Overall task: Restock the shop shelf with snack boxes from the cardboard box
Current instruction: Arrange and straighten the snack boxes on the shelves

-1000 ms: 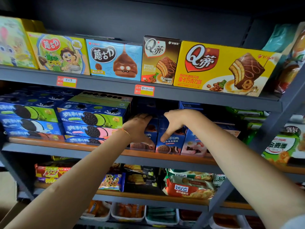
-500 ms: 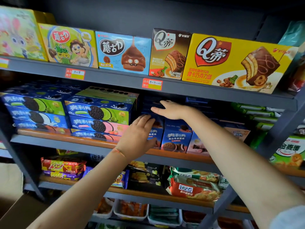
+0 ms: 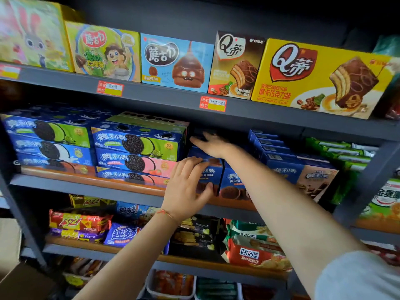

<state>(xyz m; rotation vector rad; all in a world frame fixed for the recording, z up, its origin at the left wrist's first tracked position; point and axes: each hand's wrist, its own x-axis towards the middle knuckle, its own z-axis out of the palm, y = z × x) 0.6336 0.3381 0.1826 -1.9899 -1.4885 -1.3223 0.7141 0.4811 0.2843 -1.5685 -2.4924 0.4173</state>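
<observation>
A blue snack box stands upright at the front of the middle shelf, beside a matching blue box. My left hand grips its front left corner, fingers over the top edge and thumb on the front face. My right hand lies flat, palm down, on top of that row and reaches back into the dark shelf gap. It holds nothing. A corner of the cardboard box shows at the bottom left; its contents are out of sight.
Stacked blue cookie boxes sit close to the left of my hands, and blue-and-brown boxes to the right. The shelf above carries large yellow and blue boxes. Bagged snacks fill the shelf below.
My right hand rose from the box fronts onto the top of the row and reached deeper. My left hand shifted right onto the front corner of the blue box.
</observation>
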